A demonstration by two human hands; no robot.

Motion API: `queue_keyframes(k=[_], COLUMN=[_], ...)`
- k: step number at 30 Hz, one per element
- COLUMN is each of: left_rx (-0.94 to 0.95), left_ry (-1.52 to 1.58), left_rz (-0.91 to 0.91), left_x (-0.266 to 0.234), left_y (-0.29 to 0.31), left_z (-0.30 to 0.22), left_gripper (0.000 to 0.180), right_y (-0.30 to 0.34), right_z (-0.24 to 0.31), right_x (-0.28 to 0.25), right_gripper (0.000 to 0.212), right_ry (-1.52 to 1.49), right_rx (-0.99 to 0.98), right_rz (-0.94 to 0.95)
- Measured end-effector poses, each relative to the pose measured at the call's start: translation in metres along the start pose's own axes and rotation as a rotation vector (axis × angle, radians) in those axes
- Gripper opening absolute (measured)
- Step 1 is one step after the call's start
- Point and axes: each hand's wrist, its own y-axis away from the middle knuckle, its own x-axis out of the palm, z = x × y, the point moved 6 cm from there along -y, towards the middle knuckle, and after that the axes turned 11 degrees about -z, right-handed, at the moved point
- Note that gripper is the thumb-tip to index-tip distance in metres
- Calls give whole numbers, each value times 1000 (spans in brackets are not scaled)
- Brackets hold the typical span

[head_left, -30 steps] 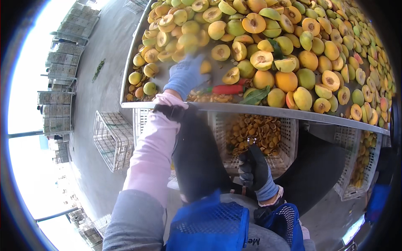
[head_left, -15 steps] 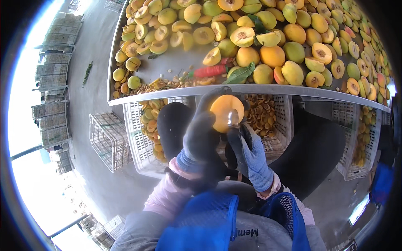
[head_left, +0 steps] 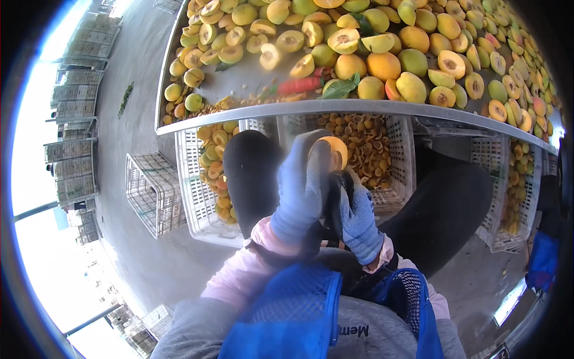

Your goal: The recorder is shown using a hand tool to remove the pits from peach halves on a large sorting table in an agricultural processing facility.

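My left hand point(head_left: 294, 194), in a blue knit glove with a dark palm, is closed around a yellow peach point(head_left: 338, 149). Motion blurs those fingers, and they cover much of the fruit. Just below and to the right, my right hand point(head_left: 360, 218), gloved alike, is closed with its fingertips against the lower side of the peach. Whatever the right fingers hold is hidden. Both hands are between my knees, in front of a white crate point(head_left: 406, 161) of peach pieces below the table edge.
Whole and halved peaches cover much of the metal-rimmed table point(head_left: 359, 107). A red-handled tool point(head_left: 299, 85) and a green leaf point(head_left: 339, 88) lie near its edge. Crates of fruit stand below, one at left point(head_left: 194, 191) and another at right point(head_left: 499, 203). A white crate point(head_left: 154, 194) is on the floor.
My left hand has turned, so the broad round face of the peach has become a narrow part. The shiny metal tip earlier visible at my right fingers is hidden now.
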Motion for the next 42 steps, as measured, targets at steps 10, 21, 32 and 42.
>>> queue_keyframes(k=[10, 21, 32, 42], left_rx=[33, -421, -6, 244], left_ry=[1, 341, -936, -861], left_rz=[246, 283, -131, 223], left_x=[9, 11, -162, -10], left_y=[-2, 16, -86, -225], left_z=[-6, 40, 41, 81], left_gripper=[22, 31, 38, 44], right_y=[28, 31, 34, 16], right_z=[-34, 5, -62, -79], right_x=[-3, 24, 43, 37], right_gripper=[33, 47, 50, 46], right_ry=[-645, -2020, -1510, -1054], right_rx=[588, 1066, 1318, 1294], right_rz=[68, 669, 581, 252])
